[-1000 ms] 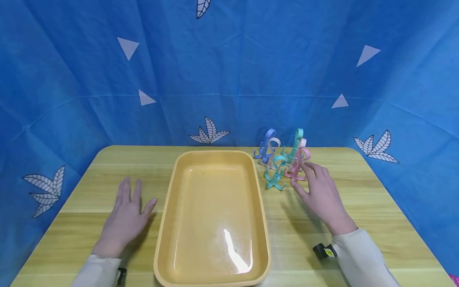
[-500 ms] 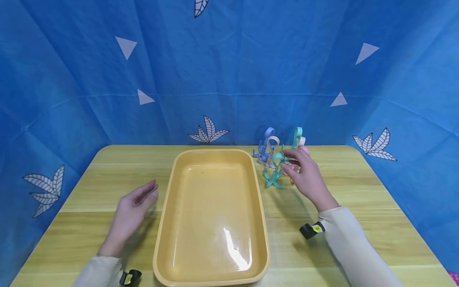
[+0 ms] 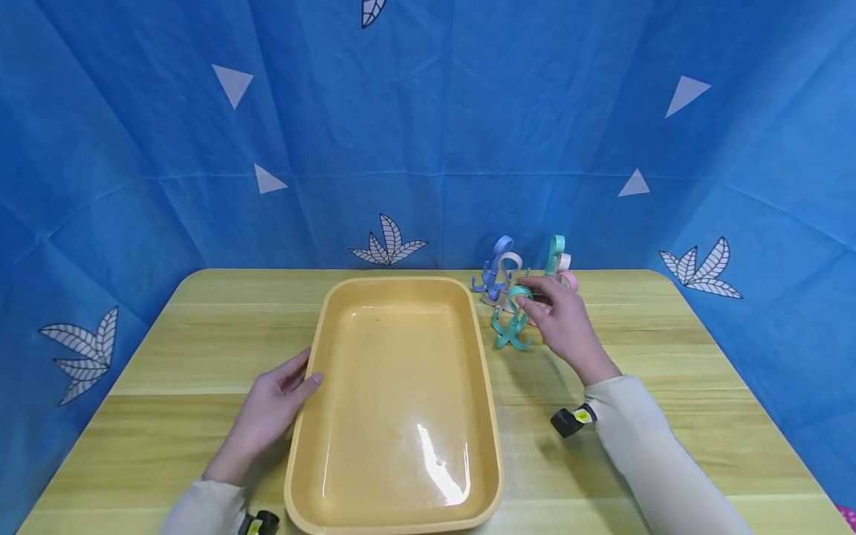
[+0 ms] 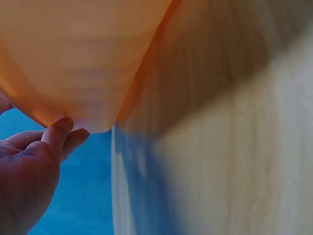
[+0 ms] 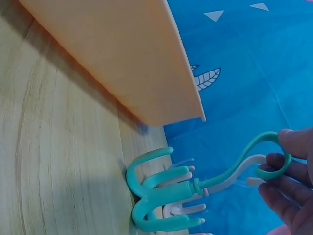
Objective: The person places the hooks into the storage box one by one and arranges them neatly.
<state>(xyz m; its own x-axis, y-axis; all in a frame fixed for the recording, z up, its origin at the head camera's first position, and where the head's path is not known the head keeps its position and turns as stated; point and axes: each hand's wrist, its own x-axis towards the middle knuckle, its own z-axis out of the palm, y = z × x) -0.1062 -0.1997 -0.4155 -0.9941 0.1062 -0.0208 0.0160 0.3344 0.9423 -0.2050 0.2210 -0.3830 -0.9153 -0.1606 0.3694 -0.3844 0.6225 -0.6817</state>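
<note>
On the table's right half, my right hand (image 3: 567, 323) pinches the top loop of a teal multi-arm hanging hook (image 3: 511, 334). In the right wrist view, the thumb and fingers sit around that loop, and the hook (image 5: 166, 193) stands upright with its curved arms low at the wood. My left hand (image 3: 264, 412) grips the left rim of a large yellow plastic tray (image 3: 394, 379), thumb over the edge and fingers outside. The left wrist view shows fingertips (image 4: 61, 127) right at the tray's edge. Nothing lies in the tray.
Behind the held hook stand more hooks: a purple one (image 3: 493, 281), a white one (image 3: 512, 260), another teal one (image 3: 556, 251) and a pink one (image 3: 570, 280), partly hidden by my right hand. A blue patterned cloth (image 3: 428, 134) hangs behind the wooden table (image 3: 669, 357).
My left hand has moved right from flat over the table to the tray's rim. The right hand has shifted left from the pink hook to the front teal hook and taken its loop.
</note>
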